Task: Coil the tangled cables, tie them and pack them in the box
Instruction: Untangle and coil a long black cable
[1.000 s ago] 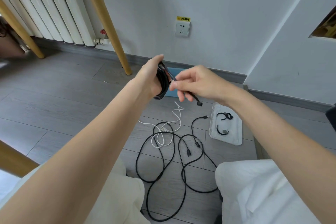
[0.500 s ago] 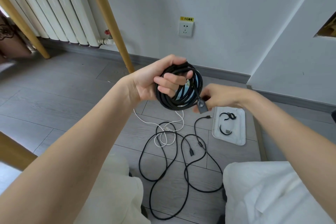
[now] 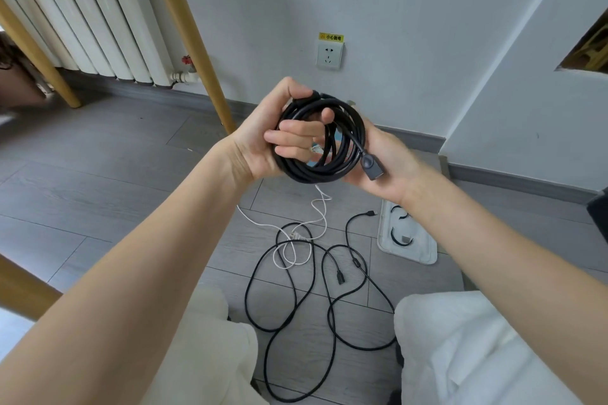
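**Coiled cable held in both hands**

The left hand (image 3: 263, 141) grips the black coil (image 3: 324, 141) through its ring, at chest height. The right hand (image 3: 385, 168) cradles its 4 o'clock side, where the connector (image 3: 371, 166) points toward 5 o'clock. Loose cables (image 3: 296, 273) lie on the floor at 6 o'clock.

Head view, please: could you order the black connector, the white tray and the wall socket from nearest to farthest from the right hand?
1. The black connector rests against the right hand, at the end of the black coil.
2. The white tray lies on the floor just below that hand's wrist.
3. The wall socket sits farthest, up on the wall behind both hands.
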